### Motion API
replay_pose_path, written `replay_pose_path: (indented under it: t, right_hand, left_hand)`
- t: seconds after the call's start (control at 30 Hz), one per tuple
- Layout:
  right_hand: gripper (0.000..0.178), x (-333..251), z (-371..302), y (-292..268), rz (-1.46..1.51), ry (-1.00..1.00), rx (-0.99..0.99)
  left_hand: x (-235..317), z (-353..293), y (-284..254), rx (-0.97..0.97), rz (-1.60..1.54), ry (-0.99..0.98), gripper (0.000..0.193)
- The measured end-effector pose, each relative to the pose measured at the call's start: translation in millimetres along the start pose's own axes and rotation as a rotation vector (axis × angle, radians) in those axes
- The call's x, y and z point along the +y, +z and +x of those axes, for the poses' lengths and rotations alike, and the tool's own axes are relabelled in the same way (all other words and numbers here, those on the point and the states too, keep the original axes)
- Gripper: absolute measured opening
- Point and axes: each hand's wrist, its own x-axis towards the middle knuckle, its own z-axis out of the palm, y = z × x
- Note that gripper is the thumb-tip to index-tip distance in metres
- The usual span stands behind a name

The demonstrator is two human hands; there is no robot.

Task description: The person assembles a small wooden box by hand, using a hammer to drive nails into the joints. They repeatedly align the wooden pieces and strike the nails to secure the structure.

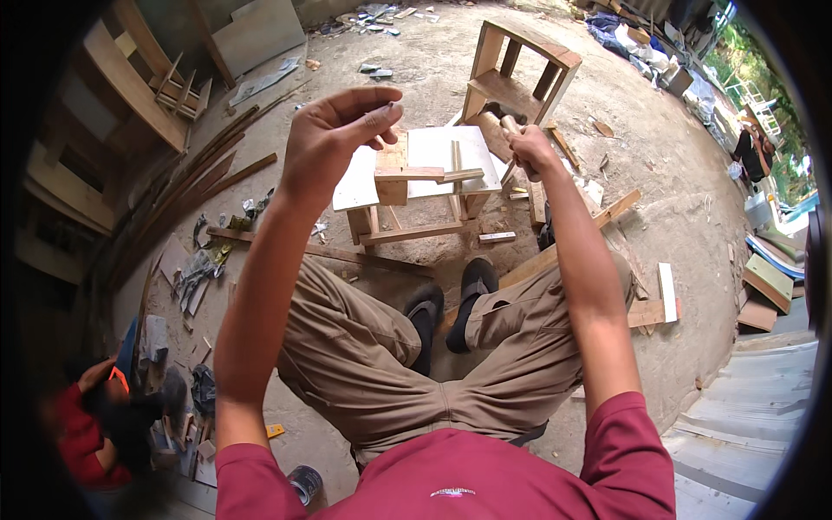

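My left hand [334, 139] is raised over the left side of a low white-topped wooden stand [355, 184]. Its thumb and fingers are drawn together; whatever they may pinch is too small to make out. My right hand [532, 152] is closed round the wooden handle of a hammer [511, 127], whose dark head points away from me. Beneath and between my hands, short wooden pieces [409, 173] lie across the white top, with a narrow strip [461, 175] beside them.
An open wooden frame [524, 48] stands beyond the stand. Planks [251, 178] lie at the left, and scrap wood [646, 312] at the right. A can [305, 482] is by my left side. One person [95, 425] sits at lower left, another [754, 154] far right.
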Motion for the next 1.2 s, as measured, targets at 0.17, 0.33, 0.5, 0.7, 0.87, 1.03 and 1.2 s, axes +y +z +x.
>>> replay_pose_path:
  t: [0.17, 0.33, 0.5, 0.7, 0.87, 1.03, 1.2]
  right_hand:
    - [0.031, -16, 28, -6, -0.470, 0.117, -0.234]
    - [0.035, 5, 69, 25, -0.351, 0.059, -0.195]
    - [0.039, 57, 120, 83, -0.338, 0.057, 0.058]
    - [0.040, 59, 130, 118, -0.537, -0.084, 0.057]
    - [0.029, 128, 136, 93, -0.637, -0.306, -0.054]
    - [0.038, 105, 107, 93, -0.551, -0.570, -0.045]
    - [0.047, 63, 29, 111, -0.790, -0.827, -0.222]
  left_hand:
    - [29, 37, -22, -0.091, 0.044, 0.075, 0.027]
    - [-44, 44, -41, 0.106, -0.073, 0.045, 0.020]
    - [-146, 37, -42, 0.282, 0.008, -0.285, 0.020]
    - [-192, 42, -56, 0.311, 0.178, -0.222, 0.023]
    - [-223, 68, -39, 0.247, 0.134, -0.194, 0.024]
    - [-259, 67, -35, 0.329, 0.369, -0.129, 0.024]
    - [-278, 80, -41, 0.406, 0.346, -0.153, 0.026]
